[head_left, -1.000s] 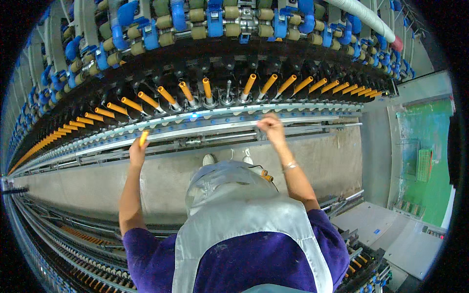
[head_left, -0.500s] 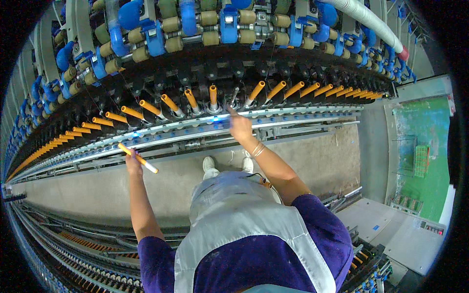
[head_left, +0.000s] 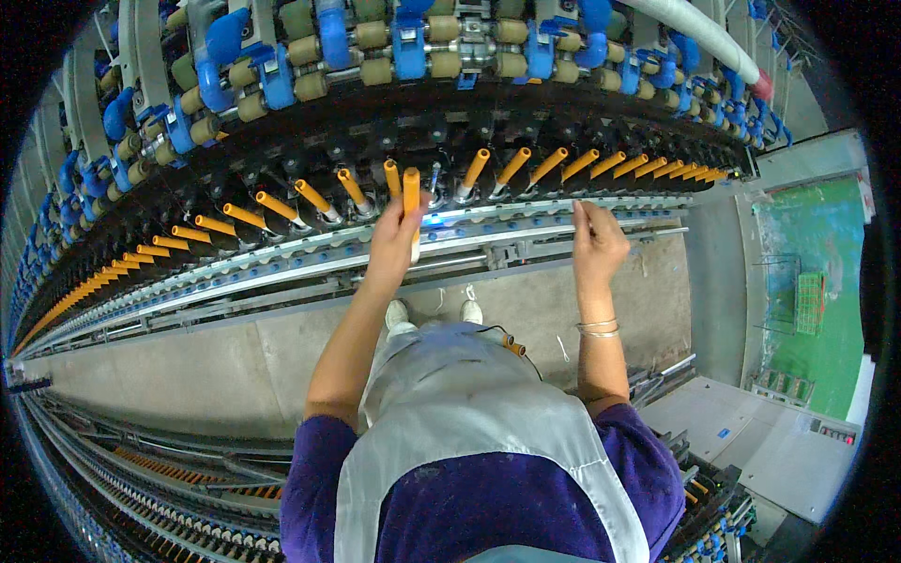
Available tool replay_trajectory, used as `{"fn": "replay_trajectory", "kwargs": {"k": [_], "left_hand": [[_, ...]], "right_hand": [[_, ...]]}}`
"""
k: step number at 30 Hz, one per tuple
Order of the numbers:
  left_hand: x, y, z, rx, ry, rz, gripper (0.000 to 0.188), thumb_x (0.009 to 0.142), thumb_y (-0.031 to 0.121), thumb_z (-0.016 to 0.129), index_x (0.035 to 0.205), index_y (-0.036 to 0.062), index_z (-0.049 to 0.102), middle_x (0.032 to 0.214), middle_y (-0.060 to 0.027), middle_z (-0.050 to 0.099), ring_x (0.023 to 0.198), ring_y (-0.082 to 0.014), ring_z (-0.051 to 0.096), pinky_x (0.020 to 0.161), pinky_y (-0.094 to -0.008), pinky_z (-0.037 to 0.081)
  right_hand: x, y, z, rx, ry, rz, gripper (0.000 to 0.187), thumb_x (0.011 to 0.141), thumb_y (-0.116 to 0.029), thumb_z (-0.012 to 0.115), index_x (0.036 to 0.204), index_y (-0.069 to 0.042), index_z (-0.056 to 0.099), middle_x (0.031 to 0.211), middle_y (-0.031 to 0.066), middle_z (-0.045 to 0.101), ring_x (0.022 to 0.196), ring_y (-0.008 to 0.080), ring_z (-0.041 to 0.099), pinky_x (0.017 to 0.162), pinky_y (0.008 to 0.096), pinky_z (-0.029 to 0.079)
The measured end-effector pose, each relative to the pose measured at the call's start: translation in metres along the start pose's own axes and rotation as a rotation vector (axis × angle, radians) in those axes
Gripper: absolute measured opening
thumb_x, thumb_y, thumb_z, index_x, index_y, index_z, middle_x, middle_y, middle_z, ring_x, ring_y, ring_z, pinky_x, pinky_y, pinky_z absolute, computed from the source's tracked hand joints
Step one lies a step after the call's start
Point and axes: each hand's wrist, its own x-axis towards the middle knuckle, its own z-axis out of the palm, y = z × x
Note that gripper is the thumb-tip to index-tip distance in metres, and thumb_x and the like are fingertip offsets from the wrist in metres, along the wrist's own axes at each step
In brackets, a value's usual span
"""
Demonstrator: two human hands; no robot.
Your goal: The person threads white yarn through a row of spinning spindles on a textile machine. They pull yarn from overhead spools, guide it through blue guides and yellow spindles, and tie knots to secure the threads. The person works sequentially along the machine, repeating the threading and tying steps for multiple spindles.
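Observation:
My left hand [head_left: 390, 249] is closed round an orange bobbin [head_left: 411, 192], which stands nearly upright at the front of the spinning frame. The white lower end of this tube shows below my fingers. Just to its right is a bare metal spindle [head_left: 435, 177], with a blue light glowing in front of it. My right hand [head_left: 599, 244] is farther right, above the frame's front rail [head_left: 554, 218]. Its fingers are bent and pressed together, and anything pinched in them is too fine to see.
A long curved row of orange bobbins [head_left: 515, 165] stands on spindles either side. Above them run rollers with blue arms [head_left: 409, 52]. Behind me is another machine [head_left: 141, 469]. A grey cabinet [head_left: 741, 441] stands at the right, and two orange bobbins [head_left: 512, 344] show at my apron.
My left hand has brought the bobbin from the left up beside the bare spindle and turned it upright. My right hand has left that spindle and moved right.

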Motion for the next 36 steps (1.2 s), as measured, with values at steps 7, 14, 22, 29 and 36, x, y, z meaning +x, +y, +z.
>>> {"fn": "replay_trajectory", "kwargs": {"k": [7,14,22,29,36], "left_hand": [[-0.044,-0.013,-0.132,-0.782,0.360,0.258,0.021,0.097,0.027,0.052,0.102,0.0069,0.050,0.085,-0.0023,0.051,0.081,-0.0151,0.049,0.081,-0.0335,0.044],[-0.058,-0.218,-0.236,-0.954,0.952,-0.353,0.018,0.099,0.027,0.048,0.095,0.0092,0.048,0.078,-0.0020,0.048,0.072,-0.0165,0.047,0.070,-0.0335,0.044],[-0.045,-0.127,-0.164,-0.434,0.598,0.087,0.039,0.102,0.037,0.037,0.117,0.0059,0.054,0.083,-0.0013,0.050,0.073,-0.0124,0.047,0.069,-0.0278,0.042],[0.062,0.019,0.025,0.043,-0.081,0.017,0.038,0.090,0.012,0.059,0.127,0.0026,0.055,0.119,-0.0089,0.062,0.104,-0.0165,0.060,0.090,-0.0275,0.045],[0.098,-0.008,0.050,-0.224,0.190,0.216,0.053,0.089,0.009,0.061,0.138,0.0013,0.043,0.108,-0.0089,0.066,0.097,-0.0121,0.060,0.088,-0.0276,0.046]], "right_hand": [[-0.033,0.037,-0.003,0.391,-0.639,0.444,0.022,0.079,-0.021,0.076,0.074,-0.001,0.068,0.067,0.0037,0.064,0.062,0.0074,0.054,0.057,0.0251,0.043],[-0.088,-0.012,0.211,0.060,-0.426,0.233,0.026,0.074,-0.031,0.071,0.067,-0.007,0.068,0.063,0.0149,0.064,0.061,0.0357,0.063,0.057,0.0424,0.050],[-0.063,-0.024,0.159,0.142,-0.154,-0.141,0.016,0.076,-0.009,0.074,0.066,-0.004,0.062,0.066,0.0104,0.060,0.056,0.0310,0.057,0.050,0.0371,0.045],[-0.031,-0.007,0.042,-0.161,-0.595,-0.034,0.015,0.076,-0.022,0.072,0.072,-0.008,0.069,0.070,0.0131,0.064,0.062,0.0324,0.062,0.057,0.0415,0.049],[-0.025,0.006,0.026,0.657,-1.093,0.197,0.021,0.083,-0.024,0.069,0.086,-0.004,0.073,0.072,0.0082,0.068,0.066,0.0171,0.063,0.062,0.0312,0.048]]}}
